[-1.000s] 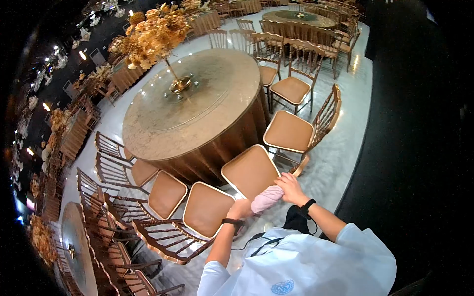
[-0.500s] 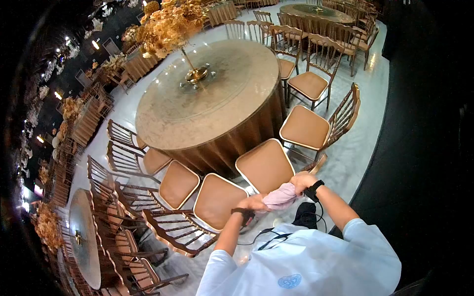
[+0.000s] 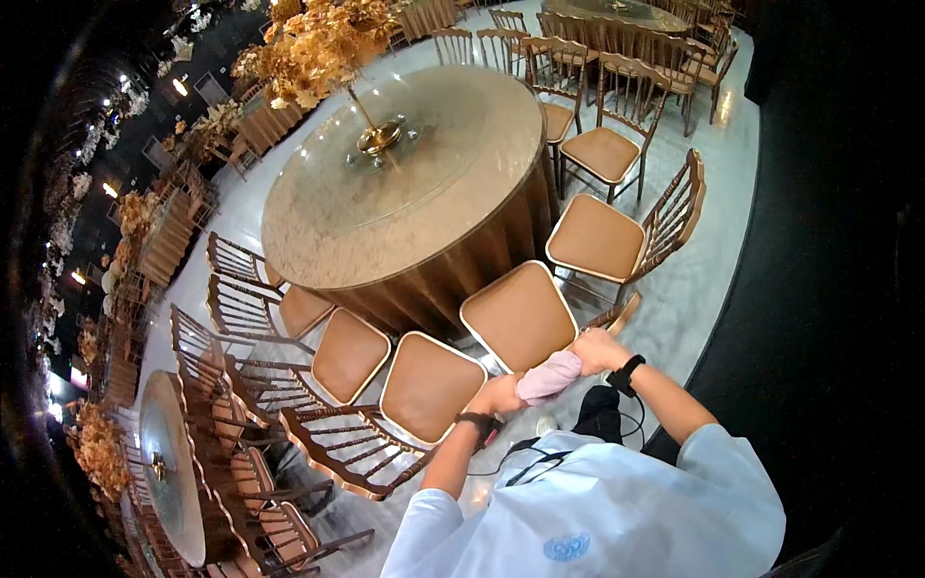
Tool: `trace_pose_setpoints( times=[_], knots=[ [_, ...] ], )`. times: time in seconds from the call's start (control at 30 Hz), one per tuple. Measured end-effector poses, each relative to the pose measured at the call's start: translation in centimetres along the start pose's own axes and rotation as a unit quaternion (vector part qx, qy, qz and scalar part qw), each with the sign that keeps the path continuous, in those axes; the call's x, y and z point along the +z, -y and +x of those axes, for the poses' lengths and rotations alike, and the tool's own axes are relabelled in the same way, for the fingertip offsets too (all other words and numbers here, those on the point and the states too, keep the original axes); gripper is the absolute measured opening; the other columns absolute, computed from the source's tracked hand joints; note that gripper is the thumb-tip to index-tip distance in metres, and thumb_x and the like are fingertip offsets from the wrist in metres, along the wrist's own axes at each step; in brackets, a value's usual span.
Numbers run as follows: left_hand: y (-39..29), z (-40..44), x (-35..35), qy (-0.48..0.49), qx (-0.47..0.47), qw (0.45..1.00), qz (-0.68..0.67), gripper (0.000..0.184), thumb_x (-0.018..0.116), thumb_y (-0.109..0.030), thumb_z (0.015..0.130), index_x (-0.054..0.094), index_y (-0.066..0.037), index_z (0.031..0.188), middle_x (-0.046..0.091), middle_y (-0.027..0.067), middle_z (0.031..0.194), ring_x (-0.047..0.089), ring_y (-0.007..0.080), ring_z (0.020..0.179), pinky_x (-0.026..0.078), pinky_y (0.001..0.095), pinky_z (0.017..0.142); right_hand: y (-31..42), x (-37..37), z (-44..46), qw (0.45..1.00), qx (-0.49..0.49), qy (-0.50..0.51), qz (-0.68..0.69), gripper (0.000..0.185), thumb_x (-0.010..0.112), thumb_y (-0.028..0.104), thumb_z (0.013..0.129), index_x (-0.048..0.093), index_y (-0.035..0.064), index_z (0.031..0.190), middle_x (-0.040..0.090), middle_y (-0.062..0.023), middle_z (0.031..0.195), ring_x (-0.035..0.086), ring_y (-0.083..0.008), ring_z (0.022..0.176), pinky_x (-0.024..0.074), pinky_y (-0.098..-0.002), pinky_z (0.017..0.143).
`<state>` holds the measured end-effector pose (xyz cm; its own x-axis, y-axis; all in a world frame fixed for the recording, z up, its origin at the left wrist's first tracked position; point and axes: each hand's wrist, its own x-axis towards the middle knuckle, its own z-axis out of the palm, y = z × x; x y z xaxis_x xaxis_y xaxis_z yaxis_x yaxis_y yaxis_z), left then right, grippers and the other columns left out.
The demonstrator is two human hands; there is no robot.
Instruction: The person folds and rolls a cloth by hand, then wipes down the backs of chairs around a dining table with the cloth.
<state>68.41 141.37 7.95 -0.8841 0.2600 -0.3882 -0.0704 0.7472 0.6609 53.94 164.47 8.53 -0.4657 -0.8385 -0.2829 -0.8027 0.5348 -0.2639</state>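
A pink cloth [image 3: 549,378] is bunched between my two hands, over the back of the nearest chair. My left hand [image 3: 499,395] is closed on its left end, and my right hand [image 3: 598,352] is closed on its right end. The chair's tan seat [image 3: 519,316] lies just beyond the cloth, and the right end of its wooden top rail [image 3: 628,312] sticks out past my right hand. Most of that rail is hidden by the hands and cloth. Another tan-seated chair [image 3: 433,387] stands close to my left hand.
A large round table [image 3: 405,173] with a golden flower centrepiece [image 3: 318,53] stands beyond the chairs. One chair [image 3: 595,238] stands to the right, several to the left. Another round table [image 3: 173,467] is at lower left. A dark area [image 3: 819,289] borders the pale floor at right.
The view has shifted, so the table and chairs sit further right than at first. Both hands have stayed on the pink cloth, which has changed shape slightly between them.
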Motion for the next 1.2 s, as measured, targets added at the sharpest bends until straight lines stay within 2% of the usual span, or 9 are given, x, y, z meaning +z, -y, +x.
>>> trace_pose_setpoints(
  times=[0.13, 0.17, 0.27, 0.47, 0.6, 0.73, 0.9, 1.1, 1.2],
  knots=[
    [-1.6, -1.0, 0.7, -0.063, -0.081, 0.985, 0.141, 0.044, 0.065, -0.030, 0.071, 0.061, -0.011, 0.110, 0.069, 0.0210, 0.091, 0.067, 0.0400, 0.083, 0.053, 0.0498, 0.076, -0.3, 0.5, -0.5, 0.996, -0.033, -0.079, -0.012, 0.021, 0.066, 0.025, 0.059, 0.070, 0.0092, 0.073, 0.069, -0.0168, 0.074, 0.068, -0.0352, 0.074, 0.0537, -0.0467, 0.065],
    [-0.9, -0.8, 1.4, -0.069, -0.101, 0.980, 0.155, 0.050, 0.064, -0.030, 0.070, 0.058, -0.017, 0.119, 0.069, 0.0162, 0.095, 0.066, 0.0386, 0.086, 0.053, 0.0508, 0.075, -0.1, 0.5, -0.7, 0.992, -0.042, -0.116, 0.004, 0.022, 0.067, 0.026, 0.060, 0.070, 0.0089, 0.073, 0.068, -0.0166, 0.074, 0.068, -0.0351, 0.074, 0.0536, -0.0466, 0.065],
    [-1.9, -2.0, 1.8, -0.170, -0.043, 0.973, 0.152, 0.049, 0.065, -0.028, 0.072, 0.055, -0.014, 0.118, 0.069, 0.0184, 0.084, 0.067, 0.0372, 0.077, 0.053, 0.0497, 0.067, -0.1, 1.6, -0.8, 0.982, -0.056, -0.176, 0.038, 0.023, 0.068, 0.028, 0.061, 0.070, 0.0083, 0.073, 0.068, -0.0158, 0.074, 0.067, -0.0347, 0.075, 0.0532, -0.0459, 0.068],
    [-2.1, -2.0, 1.8, -0.164, -0.073, 0.972, 0.149, 0.053, 0.066, -0.033, 0.074, 0.054, -0.014, 0.122, 0.069, 0.0177, 0.088, 0.067, 0.0354, 0.080, 0.053, 0.0489, 0.067, -0.6, 3.1, -0.3, 0.983, -0.020, -0.183, 0.026, 0.022, 0.068, 0.022, 0.059, 0.071, 0.0093, 0.077, 0.068, -0.0158, 0.083, 0.066, -0.0336, 0.085, 0.0514, -0.0446, 0.076],
    [-2.0, -1.7, 1.3, -0.131, -0.072, 0.976, 0.158, 0.056, 0.066, -0.038, 0.075, 0.053, -0.011, 0.122, 0.069, 0.0185, 0.090, 0.067, 0.0366, 0.082, 0.053, 0.0496, 0.069, 0.3, 1.9, -0.6, 0.970, -0.041, -0.236, 0.043, 0.024, 0.069, 0.021, 0.056, 0.072, 0.0100, 0.077, 0.068, -0.0154, 0.076, 0.066, -0.0329, 0.080, 0.0522, -0.0443, 0.074],
    [-0.6, 0.9, 2.9, -0.079, -0.062, 0.988, 0.117, 0.065, 0.065, -0.049, 0.075, 0.052, -0.008, 0.123, 0.068, 0.0220, 0.099, 0.065, 0.0403, 0.089, 0.053, 0.0500, 0.075, 0.0, 0.7, -0.1, 0.998, -0.015, -0.054, 0.004, 0.024, 0.068, 0.021, 0.056, 0.072, 0.0095, 0.076, 0.069, -0.0129, 0.074, 0.068, -0.0317, 0.075, 0.0541, -0.0431, 0.070],
    [-4.1, 0.7, -1.4, 0.042, -0.027, 0.998, 0.028, 0.066, 0.072, -0.049, 0.072, 0.055, -0.014, 0.126, 0.062, 0.0188, 0.119, 0.059, 0.0375, 0.109, 0.049, 0.0445, 0.090, 0.5, -3.1, 1.4, 0.979, 0.018, 0.203, 0.012, 0.030, 0.074, 0.024, 0.053, 0.074, 0.0099, 0.078, 0.072, -0.0108, 0.079, 0.071, -0.0254, 0.075, 0.0550, -0.0371, 0.067],
    [0.5, 3.0, 0.9, 0.113, 0.044, 0.982, -0.147, 0.065, 0.077, -0.037, 0.069, 0.057, -0.011, 0.125, 0.064, 0.0172, 0.118, 0.060, 0.0347, 0.108, 0.048, 0.0399, 0.093, 0.2, -4.2, 2.7, 0.945, 0.005, 0.323, 0.055, 0.029, 0.074, 0.022, 0.054, 0.074, 0.0105, 0.081, 0.073, -0.0076, 0.078, 0.070, -0.0223, 0.074, 0.0545, -0.0358, 0.067],
    [0.9, 3.1, 1.8, 0.085, 0.068, 0.984, -0.140, 0.066, 0.078, -0.034, 0.067, 0.057, -0.011, 0.125, 0.064, 0.0167, 0.117, 0.061, 0.0344, 0.107, 0.048, 0.0399, 0.092, 0.4, -4.3, 1.6, 0.968, -0.011, 0.243, 0.057, 0.032, 0.073, 0.022, 0.056, 0.073, 0.0109, 0.086, 0.073, -0.0104, 0.081, 0.070, -0.0261, 0.075, 0.0547, -0.0385, 0.067]
  ],
)
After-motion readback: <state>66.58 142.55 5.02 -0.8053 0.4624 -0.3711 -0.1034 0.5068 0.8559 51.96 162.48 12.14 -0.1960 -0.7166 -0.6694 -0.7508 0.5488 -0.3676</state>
